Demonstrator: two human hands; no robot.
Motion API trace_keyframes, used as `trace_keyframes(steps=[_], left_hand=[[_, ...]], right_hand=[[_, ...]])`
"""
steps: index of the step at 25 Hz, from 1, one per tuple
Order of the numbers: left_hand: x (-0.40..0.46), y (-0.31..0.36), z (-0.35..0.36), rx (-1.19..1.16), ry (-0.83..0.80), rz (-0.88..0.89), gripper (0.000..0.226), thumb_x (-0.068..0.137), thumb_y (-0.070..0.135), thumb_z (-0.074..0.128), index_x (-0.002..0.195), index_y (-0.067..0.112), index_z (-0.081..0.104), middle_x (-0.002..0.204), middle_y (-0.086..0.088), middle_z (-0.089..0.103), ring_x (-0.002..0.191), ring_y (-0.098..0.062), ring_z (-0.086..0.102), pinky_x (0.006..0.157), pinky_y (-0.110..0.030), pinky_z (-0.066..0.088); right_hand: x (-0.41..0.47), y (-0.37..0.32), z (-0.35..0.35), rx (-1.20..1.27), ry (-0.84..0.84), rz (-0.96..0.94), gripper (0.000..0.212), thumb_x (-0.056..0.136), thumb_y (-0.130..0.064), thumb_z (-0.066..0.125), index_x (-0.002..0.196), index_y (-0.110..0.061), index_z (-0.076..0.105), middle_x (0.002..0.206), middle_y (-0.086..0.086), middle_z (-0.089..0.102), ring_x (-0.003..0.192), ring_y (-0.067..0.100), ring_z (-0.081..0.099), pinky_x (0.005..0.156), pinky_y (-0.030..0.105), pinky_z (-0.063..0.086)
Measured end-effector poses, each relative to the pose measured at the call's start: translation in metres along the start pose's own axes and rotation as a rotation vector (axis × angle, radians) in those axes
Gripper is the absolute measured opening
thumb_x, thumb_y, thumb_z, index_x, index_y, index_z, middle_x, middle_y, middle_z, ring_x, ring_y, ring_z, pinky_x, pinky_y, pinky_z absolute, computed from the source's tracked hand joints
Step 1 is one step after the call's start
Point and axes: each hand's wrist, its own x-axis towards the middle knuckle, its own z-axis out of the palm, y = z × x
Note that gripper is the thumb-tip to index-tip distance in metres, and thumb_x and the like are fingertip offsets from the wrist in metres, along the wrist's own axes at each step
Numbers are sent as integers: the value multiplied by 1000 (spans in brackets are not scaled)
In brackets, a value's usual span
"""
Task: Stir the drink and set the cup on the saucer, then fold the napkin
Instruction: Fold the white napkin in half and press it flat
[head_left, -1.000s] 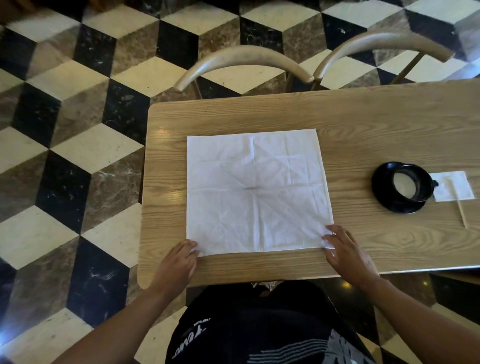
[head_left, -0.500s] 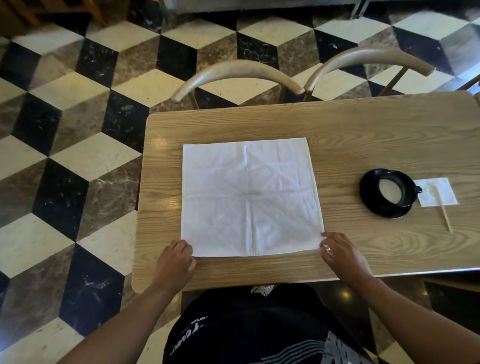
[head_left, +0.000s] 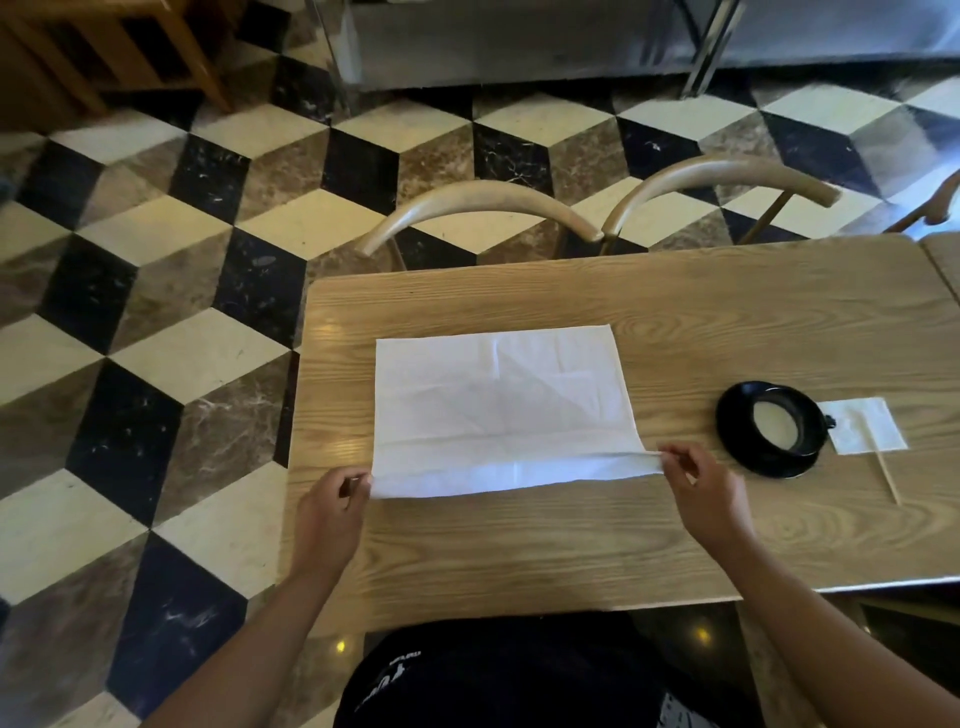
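Observation:
A white cloth napkin (head_left: 498, 400) lies spread on the wooden table (head_left: 727, 322). Its near edge is lifted and turned over toward the far side, forming a narrow folded strip. My left hand (head_left: 332, 512) pinches the near left corner. My right hand (head_left: 701, 491) pinches the near right corner. To the right, a black cup (head_left: 782, 423) with a pale milky drink stands on a black saucer (head_left: 748, 457). Beside it lies a small white paper napkin (head_left: 865, 434) with a thin wooden stirrer (head_left: 888, 478) resting on its near edge.
Two curved wooden chair backs (head_left: 483, 202) (head_left: 727, 176) stand against the table's far edge. A second table edge (head_left: 945, 260) shows at the far right. The floor is a checkered cube pattern. My dark-clothed lap sits below the table's near edge.
Both hands went from resting on the napkin's near corners to pinching them, and have lifted the near edge and carried it away from me. The view has tilted up.

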Motion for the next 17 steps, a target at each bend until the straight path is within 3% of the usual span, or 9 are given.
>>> trace_keyframes(steps=[4,7,9,12,14,17], left_hand=[[28,6,-9,-62,-33,-101,15,99,30,64,101,17,70,90,6,68,87,-17,63,68,-27,44],[39,1,-10,-170,-100,-128,18,100,31,64,92,15,66,83,1,67,78,-18,61,65,-33,45],[44,2,-8,-255,-111,-135,24,98,31,66,84,13,62,73,-2,61,68,-18,55,63,-34,43],[59,3,-10,-297,-101,-129,33,95,33,71,77,6,62,66,-10,58,62,-18,52,62,-34,41],[75,1,-13,-325,-118,-141,31,92,32,76,79,5,68,70,-18,65,65,-21,59,63,-37,49],[100,3,-19,-436,-217,-201,17,90,24,78,90,7,76,83,-7,79,81,-21,75,71,-33,64]], right_hand=[[22,-13,-1,62,-21,86,16,95,-19,69,107,-12,77,87,-2,71,89,16,66,80,24,41],[28,-12,1,90,-15,134,8,94,-20,70,88,-20,75,77,-3,70,80,20,65,74,32,43],[33,-7,6,102,11,175,24,95,-26,68,73,-19,69,67,2,65,71,24,59,66,37,43],[47,-11,12,194,54,258,33,92,-43,66,75,-15,70,65,7,67,70,32,66,71,45,54],[61,-12,15,224,78,286,33,91,-44,66,79,-13,73,72,13,71,71,29,68,78,54,57],[87,-21,19,255,73,308,32,91,-38,70,79,-9,74,70,13,68,67,20,60,77,51,58]])
